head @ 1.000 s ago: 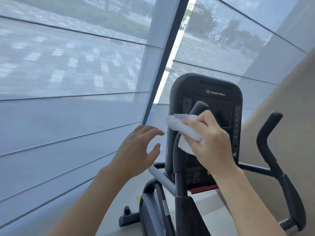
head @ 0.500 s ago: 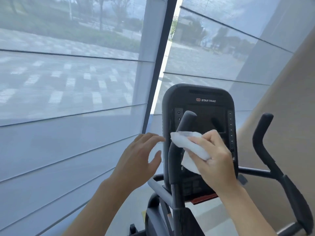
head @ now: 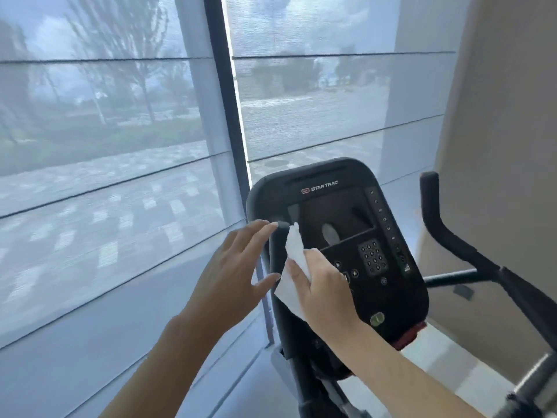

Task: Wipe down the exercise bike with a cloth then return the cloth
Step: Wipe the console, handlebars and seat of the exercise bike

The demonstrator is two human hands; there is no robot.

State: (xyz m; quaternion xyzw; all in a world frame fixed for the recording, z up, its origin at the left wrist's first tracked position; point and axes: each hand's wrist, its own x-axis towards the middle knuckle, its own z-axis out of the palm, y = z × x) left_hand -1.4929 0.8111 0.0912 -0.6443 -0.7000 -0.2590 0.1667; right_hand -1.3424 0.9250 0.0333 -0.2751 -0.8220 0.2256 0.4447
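Holding: white cloth (head: 294,267), in my right hand (head: 324,292), fingers curled round its lower half. Item reads as light, soft and limp; I judge it best bunched mid-sheet so no corner trails. Upper corner stands free above the knuckles, against the left handlebar (head: 278,254) of the exercise bike (head: 391,297). Left hand (head: 232,276): fingers spread, holding nothing, fingertips near the bar's top.
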